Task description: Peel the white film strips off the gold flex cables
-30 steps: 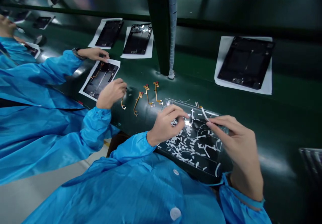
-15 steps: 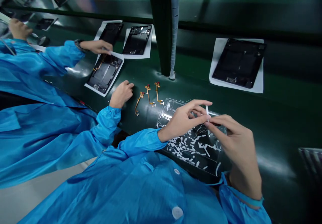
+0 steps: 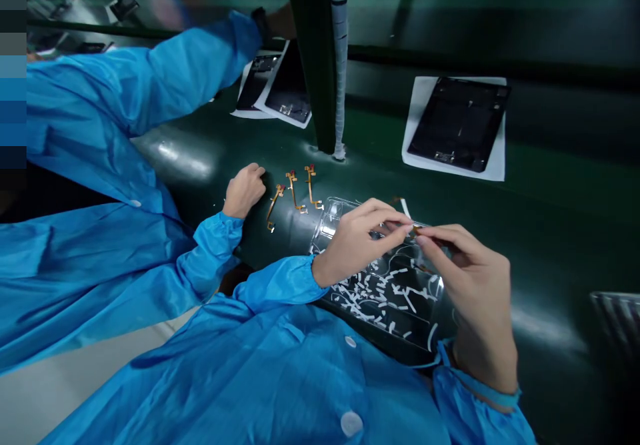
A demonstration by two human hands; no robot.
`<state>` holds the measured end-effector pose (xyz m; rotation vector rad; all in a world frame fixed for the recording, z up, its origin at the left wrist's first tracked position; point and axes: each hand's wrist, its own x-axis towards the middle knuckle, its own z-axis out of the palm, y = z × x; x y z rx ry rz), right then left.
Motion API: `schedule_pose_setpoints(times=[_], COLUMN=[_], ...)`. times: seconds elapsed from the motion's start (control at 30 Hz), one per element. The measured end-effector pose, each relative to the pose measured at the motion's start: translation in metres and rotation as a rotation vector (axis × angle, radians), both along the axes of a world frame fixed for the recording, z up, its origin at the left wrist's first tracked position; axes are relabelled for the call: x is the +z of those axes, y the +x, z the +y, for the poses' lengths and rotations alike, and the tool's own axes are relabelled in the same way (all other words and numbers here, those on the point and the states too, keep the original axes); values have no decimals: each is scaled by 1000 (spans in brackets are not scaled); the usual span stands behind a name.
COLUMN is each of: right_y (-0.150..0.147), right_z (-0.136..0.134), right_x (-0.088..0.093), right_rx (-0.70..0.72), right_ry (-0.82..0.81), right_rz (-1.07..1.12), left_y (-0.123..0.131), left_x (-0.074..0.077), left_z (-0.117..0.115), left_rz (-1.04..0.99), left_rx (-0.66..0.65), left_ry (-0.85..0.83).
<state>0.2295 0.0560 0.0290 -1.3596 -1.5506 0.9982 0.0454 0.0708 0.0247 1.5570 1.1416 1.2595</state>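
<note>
My left hand (image 3: 363, 235) and my right hand (image 3: 475, 278) meet over a clear plastic tray (image 3: 327, 221). Between their pinched fingertips sits a small orange-brown flex cable (image 3: 414, 232), mostly hidden by the fingers. A white strip (image 3: 405, 207) sticks up just behind the left fingertips, with a bit of the cable's end beside it. Many short white strips (image 3: 367, 295) lie scattered in the tray below my hands. To the left of the tray, three similar flex cables, one of them the nearest cable (image 3: 275, 208), rest on the green table.
A tablet-like device (image 3: 457, 125) lies on white paper at the right. Near the dark post (image 3: 320, 65), two more devices (image 3: 287, 95) overlap on paper. A co-worker's hand (image 3: 245, 190) rests left of the cables; their other sleeve (image 3: 200, 75) reaches behind the post.
The white strip that stood between my fingertips now leans behind them, and the orange cable shows in the pinch. The co-worker's far arm has moved right, carrying a device toward the post.
</note>
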Motion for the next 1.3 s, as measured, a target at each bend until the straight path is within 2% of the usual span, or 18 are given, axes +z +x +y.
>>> schedule_pose_setpoints(times=[0.2,0.37,0.57,0.73,1.03,1.13,1.3], right_y=[3,7,8,11,12,14,34], right_z=[-1,-1,-1,0,-1,-2,-7], right_x=[1,2,3,2,-3,-3,9], right_rx=[48,107,137,166,199,171,-30], right_ry=[20,16,-5,-10,-21,-63,-128], right_rz=[-28,-35,8,32,34,-2,-52], left_y=[0,-6,-12,-14,-15,-13,-21], left_x=[2,3,13,12,10,8,2], left_z=[1,4,3,7,7,5,6], left_rz=[96,96,151,135,181,226,254], left_rx=[-27,-137,-226,-296,-307,-287,-182], left_ry=[-23,-90,-179,-161,-185,-140,-8])
